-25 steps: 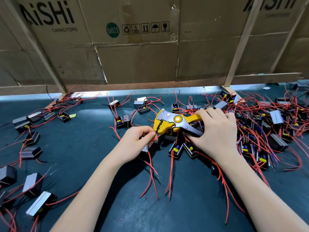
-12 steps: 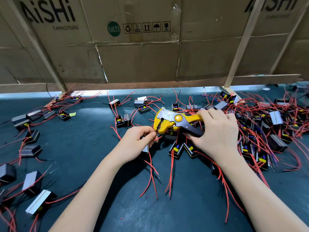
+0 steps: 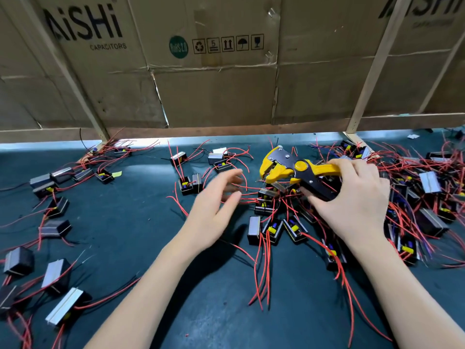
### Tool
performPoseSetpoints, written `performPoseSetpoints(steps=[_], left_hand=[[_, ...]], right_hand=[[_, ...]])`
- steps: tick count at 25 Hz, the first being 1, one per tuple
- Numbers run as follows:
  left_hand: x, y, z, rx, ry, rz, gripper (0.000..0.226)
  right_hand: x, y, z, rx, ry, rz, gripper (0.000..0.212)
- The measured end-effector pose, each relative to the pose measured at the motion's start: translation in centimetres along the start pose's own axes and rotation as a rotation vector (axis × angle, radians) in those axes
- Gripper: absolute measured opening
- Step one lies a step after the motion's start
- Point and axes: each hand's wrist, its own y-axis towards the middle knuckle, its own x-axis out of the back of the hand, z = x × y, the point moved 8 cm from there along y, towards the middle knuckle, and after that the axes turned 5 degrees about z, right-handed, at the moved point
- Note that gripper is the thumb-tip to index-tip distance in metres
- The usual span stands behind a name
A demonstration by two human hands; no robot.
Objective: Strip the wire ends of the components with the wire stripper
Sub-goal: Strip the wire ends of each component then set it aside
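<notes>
Stripper: your right hand [image 3: 352, 210] gripped the yellow-and-black stripper [image 3: 297, 172] by its handles, fingers curled round them. Its head pointed left and its jaws stood apart, above the pile.
Left hand: your left hand [image 3: 214, 210] hung over the mat [image 3: 125, 222] with fingers straight and slightly spread, holding nothing. It was blurred, so finer detail could not be read.
Components: the small black components [image 3: 264, 205] lay on the mat under and beside the stripper, with more heaped to your right and a loose scatter to your left.
Wires: the red wires [image 3: 261, 273] trailed from each component, crossed and tangled.
Handling, wires: you should have judged them thin, limp and light. They would bend if pushed, so the place to pinch was close behind the free end.
Handling, components: they looked light and rigid. A tug on 1 wire would likely drag its component and its neighbours.
Handling, stripper: it looked stiff and sprung. You held it well back on the handles, clear of the jaws.
Backdrop: a cardboard wall [image 3: 226, 84] printed "AiSHi CAPACITORS" stood behind the mat.
</notes>
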Motion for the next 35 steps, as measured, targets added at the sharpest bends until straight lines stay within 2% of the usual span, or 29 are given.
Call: performPoseSetpoints(steps=[3,4,6,7,8,12,14,16,18,21,23,30,35], left_hand=[[5.6,-0.8,2.0,0.145,0.154,-0.324,0.01],[7.0,-1.3,2.9,0.264,0.276,-0.381,0.025],[8.2,-2.1,4.9,0.511,0.546,-0.332,0.051],[8.1,-2.1,5.5,0.566,0.597,-0.265,0.054],[7.5,-1.9,5.9,0.551,0.57,-0.173,0.052],[4.3,-1.2,4.1,0.25,0.187,0.222,0.025],[3.2,-1.3,3.2,0.166,0.121,0.352,0.032],[2.2,-1.5,2.9,0.129,0.104,0.431,0.024],[2.3,-1.1,3.1,0.12,0.118,0.365,0.014],[4.0,-0.7,3.7,0.177,0.231,0.115,0.016],[4.4,-0.7,3.7,0.191,0.286,0.037,0.017],[2.9,-0.6,2.3,0.108,0.27,0.063,0.014],[3.4,-0.6,2.6,0.183,0.215,-0.045,0.02]], right_hand=[[0.7,0.0,-0.1,-0.028,0.01,-0.06,0.061],[0.9,0.0,0.0,-0.038,0.027,-0.077,0.063],[1.2,0.0,0.0,-0.039,0.087,-0.098,0.066],[1.3,0.1,0.1,-0.032,0.123,-0.1,0.066],[1.3,0.1,0.2,-0.029,0.163,-0.091,0.066],[1.3,0.2,0.3,-0.042,0.281,-0.062,0.067],[1.6,0.3,0.3,-0.04,0.281,-0.072,0.067],[1.7,0.3,0.3,-0.037,0.272,-0.077,0.067],[1.7,0.3,0.3,-0.032,0.262,-0.08,0.066],[1.5,0.2,0.3,-0.023,0.242,-0.078,0.065],[1.4,0.2,0.2,-0.023,0.23,-0.081,0.065],[0.9,0.1,0.1,-0.022,0.204,-0.076,0.066],[0.6,-0.1,0.5,0.009,0.175,-0.063,0.062]])
